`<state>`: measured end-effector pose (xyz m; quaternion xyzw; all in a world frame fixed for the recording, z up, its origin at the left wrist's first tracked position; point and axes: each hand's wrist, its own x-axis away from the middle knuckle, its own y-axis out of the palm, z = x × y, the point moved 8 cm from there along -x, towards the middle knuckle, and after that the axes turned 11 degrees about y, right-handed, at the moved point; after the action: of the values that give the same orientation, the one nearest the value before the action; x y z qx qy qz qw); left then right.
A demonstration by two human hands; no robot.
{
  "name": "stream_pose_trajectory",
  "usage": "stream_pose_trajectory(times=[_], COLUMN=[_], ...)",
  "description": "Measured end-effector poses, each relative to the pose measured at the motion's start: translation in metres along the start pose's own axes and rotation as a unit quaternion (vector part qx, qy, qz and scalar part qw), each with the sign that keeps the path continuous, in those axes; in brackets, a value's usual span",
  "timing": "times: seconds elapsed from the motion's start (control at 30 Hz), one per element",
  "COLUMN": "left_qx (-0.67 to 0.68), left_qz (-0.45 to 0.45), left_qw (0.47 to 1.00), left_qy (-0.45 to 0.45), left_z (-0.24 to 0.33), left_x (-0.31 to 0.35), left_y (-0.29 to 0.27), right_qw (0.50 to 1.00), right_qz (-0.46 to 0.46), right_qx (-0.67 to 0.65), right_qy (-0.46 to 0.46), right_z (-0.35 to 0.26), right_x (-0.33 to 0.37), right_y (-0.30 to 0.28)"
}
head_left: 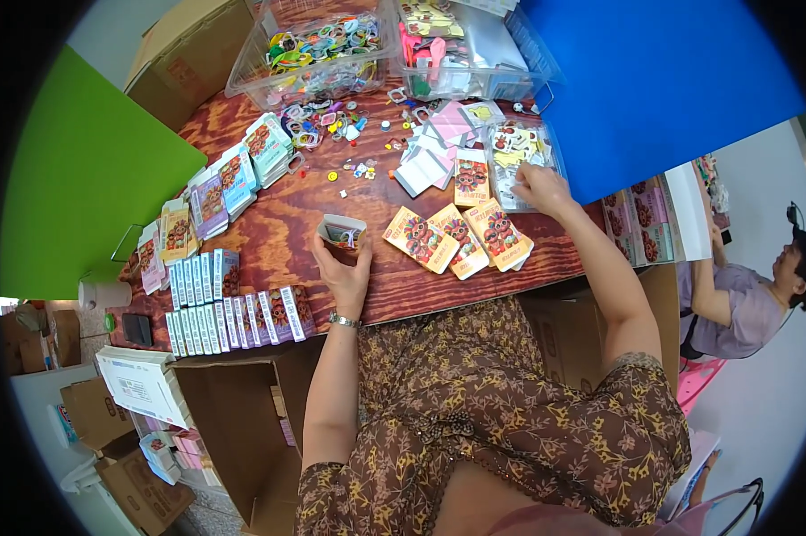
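Observation:
Fingers wrapped around it, my left hand point(343, 272) holds a small card box point(342, 223) upright above the table. Its top is open, and small things show inside, too small to name. My right hand point(542, 190) is over a clear plastic tray point(553, 147) of yellow and white printed pieces point(515, 143). Its fingers are curled together; whatever they may hold is hidden. Between my hands lie several orange printed boxes point(423, 239), overlapping near the table edge. Another orange box point(471, 176) lies by the tray, next to a spread of pink and white cards point(423, 170).
Small trinkets point(331, 125) scatter over the wood-patterned table point(380, 290). A clear bin point(318, 85) of colourful bands and another bin point(474, 76) of packets stand behind. Rows of boxes point(233, 317) and stacked flat cartons point(211, 205) line the left. A person point(742, 299) sits at far right.

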<state>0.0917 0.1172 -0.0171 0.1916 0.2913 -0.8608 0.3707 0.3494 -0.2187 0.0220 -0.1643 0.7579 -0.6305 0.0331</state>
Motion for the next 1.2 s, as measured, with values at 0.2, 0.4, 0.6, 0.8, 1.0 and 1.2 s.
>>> stream_pose_trajectory(times=[0.2, 0.4, 0.6, 0.8, 1.0, 1.2], left_qx=[-0.022, -0.003, -0.032, 0.007, 0.004, -0.031], left_qz=[0.002, 0.010, 0.004, 0.009, 0.012, 0.014], left_qw=[1.000, 1.000, 0.999, 1.000, 1.000, 0.999], left_qy=[0.015, 0.002, 0.018, -0.009, 0.003, 0.007], left_z=[0.009, -0.001, 0.008, -0.005, 0.000, 0.005], left_x=[-0.004, 0.002, -0.003, 0.003, 0.001, -0.001], left_y=[-0.002, -0.003, -0.001, 0.000, -0.003, -0.005], right_qw=[0.998, 0.999, 0.997, 1.000, 0.999, 0.989], right_qz=[-0.041, -0.023, -0.026, -0.011, 0.038, 0.030], right_qx=[0.040, 0.045, 0.068, 0.019, 0.006, -0.134], right_qy=[0.016, 0.000, -0.023, -0.008, 0.001, -0.056], right_z=[0.008, -0.008, 0.004, 0.007, 0.004, -0.029], right_x=[-0.007, 0.004, -0.007, -0.001, 0.002, 0.000], right_y=[0.014, 0.002, 0.013, -0.006, -0.028, -0.045])
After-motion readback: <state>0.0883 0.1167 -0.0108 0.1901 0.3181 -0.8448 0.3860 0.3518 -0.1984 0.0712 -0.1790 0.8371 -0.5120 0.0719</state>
